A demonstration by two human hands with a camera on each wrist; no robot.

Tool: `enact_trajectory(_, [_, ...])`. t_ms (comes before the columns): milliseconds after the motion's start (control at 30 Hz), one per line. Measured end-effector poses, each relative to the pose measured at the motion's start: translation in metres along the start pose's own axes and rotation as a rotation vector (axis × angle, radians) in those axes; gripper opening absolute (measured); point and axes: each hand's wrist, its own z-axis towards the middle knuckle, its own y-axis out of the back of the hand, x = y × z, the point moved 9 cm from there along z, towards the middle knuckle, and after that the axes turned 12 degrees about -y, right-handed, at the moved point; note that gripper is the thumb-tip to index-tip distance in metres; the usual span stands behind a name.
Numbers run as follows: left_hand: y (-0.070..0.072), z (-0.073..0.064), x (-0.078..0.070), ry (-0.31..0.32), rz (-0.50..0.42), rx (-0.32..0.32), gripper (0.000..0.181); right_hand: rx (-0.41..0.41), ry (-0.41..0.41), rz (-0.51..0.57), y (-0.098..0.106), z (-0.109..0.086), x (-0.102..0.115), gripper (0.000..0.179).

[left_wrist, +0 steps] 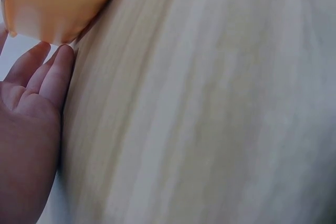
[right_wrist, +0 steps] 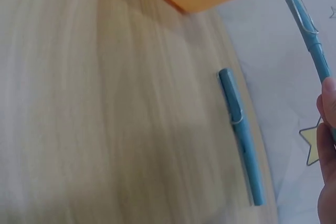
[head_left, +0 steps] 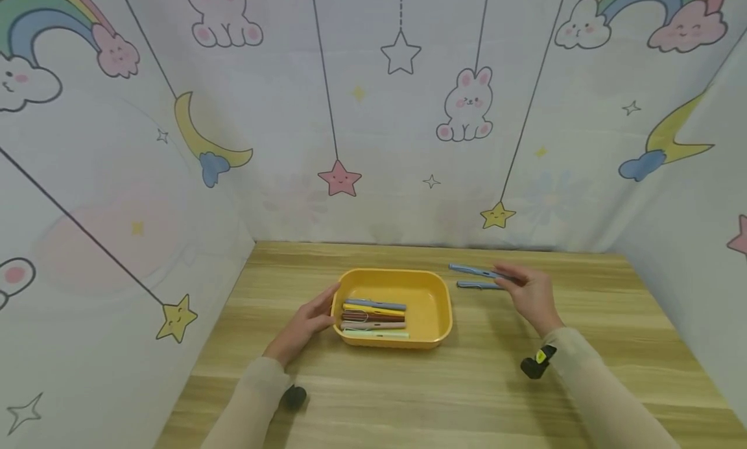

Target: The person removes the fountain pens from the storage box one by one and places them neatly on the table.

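Observation:
A yellow plastic tray (head_left: 428, 306) stands on the table; its outer wall (left_wrist: 58, 6) fills the top left of the left wrist view. My left hand (head_left: 303, 329) rests against the tray's left end, fingers extended along the wall and rim. To the right of the tray, my right hand (head_left: 531, 296) pinches a blue pen (right_wrist: 306, 24) between thumb and fingers, its clipped cap end pointing out to the left. A second blue pen (right_wrist: 242, 137) lies on the table below the held one, close by that hand.
Several pens lie side by side in the tray's left half: a blue pen (head_left: 376, 304), a yellow pen (head_left: 373, 310), brown ones and a pale green pen (head_left: 379, 334). The wood-grain table (head_left: 408, 397) meets a patterned cloth wall (head_left: 379, 209) at the back.

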Motion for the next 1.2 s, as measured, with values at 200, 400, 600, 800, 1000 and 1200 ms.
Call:
enact_trajectory(200, [0.0, 0.001, 0.0, -0.01, 0.0, 0.005, 0.07, -0.024, 0.004, -0.019, 0.004, -0.004, -0.014, 0.03])
enact_trajectory(400, [0.0, 0.001, 0.001, -0.011, 0.005, 0.006, 0.069, 0.008, -0.089, -0.053, 0.002, -0.006, -0.036, 0.03])
enact_trajectory(600, [0.002, 0.001, 0.001, 0.007, 0.007, -0.011, 0.069, 0.027, -0.103, -0.058, 0.0, -0.009, -0.049, 0.032])
enact_trajectory(800, [0.002, 0.001, 0.001, 0.019, 0.0, -0.016, 0.069, 0.008, -0.012, -0.069, -0.002, -0.01, -0.052, 0.032])
enact_trajectory(1000, [0.001, 0.001, -0.001, 0.028, 0.007, -0.021, 0.069, 0.023, -0.033, -0.101, -0.003, -0.011, -0.056, 0.031])
enact_trajectory(1200, [0.001, -0.001, 0.002, 0.031, 0.003, -0.021, 0.069, 0.04, -0.021, -0.154, -0.004, -0.013, -0.057, 0.03])
